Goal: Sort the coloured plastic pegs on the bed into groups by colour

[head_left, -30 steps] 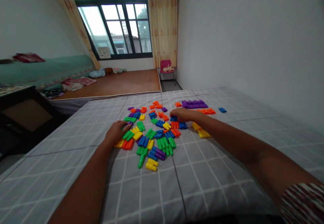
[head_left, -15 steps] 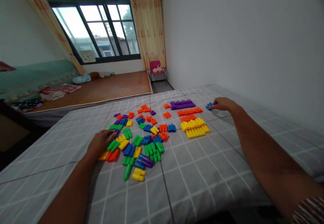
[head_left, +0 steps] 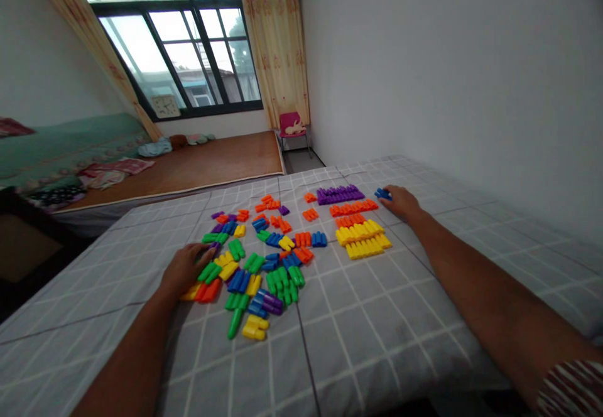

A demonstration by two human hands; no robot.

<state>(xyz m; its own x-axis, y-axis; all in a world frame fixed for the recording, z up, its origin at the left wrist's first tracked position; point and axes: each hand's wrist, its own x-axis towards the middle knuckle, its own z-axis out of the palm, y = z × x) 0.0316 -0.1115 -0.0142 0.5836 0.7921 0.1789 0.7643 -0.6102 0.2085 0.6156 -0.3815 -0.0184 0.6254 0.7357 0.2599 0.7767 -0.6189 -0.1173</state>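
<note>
My right hand is closed on a blue plastic building block, just right of a row of joined purple blocks. Nearer me lie rows of orange blocks and yellow blocks. On the left, my left hand rests at the edge of a loose pile of mixed blocks. Its fingertips touch a purple block, which they partly cover; whether they grip it is unclear. Close by are green blocks and orange blocks. A cluster of green blocks sits at the pile's right side.
The blocks lie on a grey checked bedsheet. A white wall borders the bed on the right. Farther back are a brown mat-covered platform, a pink chair and a window.
My right hand has moved left with the blue block, closer to the purple row. My left hand stays in nearly the same place by the pile.
</note>
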